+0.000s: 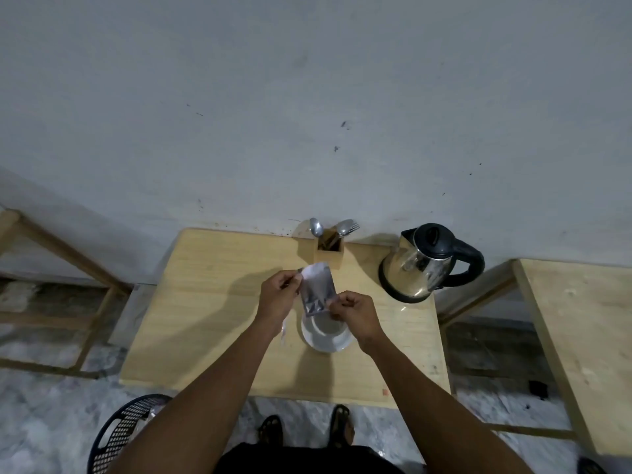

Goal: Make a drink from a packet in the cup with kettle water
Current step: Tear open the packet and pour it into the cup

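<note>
Two hands hold a silver packet [316, 289] above the white cup [326, 333] on the bench [212, 302]: left hand [278, 295] pinches its upper left corner, right hand [354, 311] pinches its lower right edge. Behind stands a spoon holder [326, 249]; the kettle [425, 263] sits far right.

- Table [212, 302]: light wood, set against the wall [307, 97].
- Holder [326, 251]: a square wooden box at the table's far edge, touching the wall line.
- Spoons [316, 228]: two stand bowl-up in the holder; a fork [354, 228] stands beside the right one.
- Basket [123, 436]: dark, perforated plastic, on the floor at the table's near left corner.
- Frame [58, 268]: bare wooden structure left of the table.
- Second table [578, 336]: wooden, to the right, apart from the first.
- Floor [51, 398]: mottled grey.
</note>
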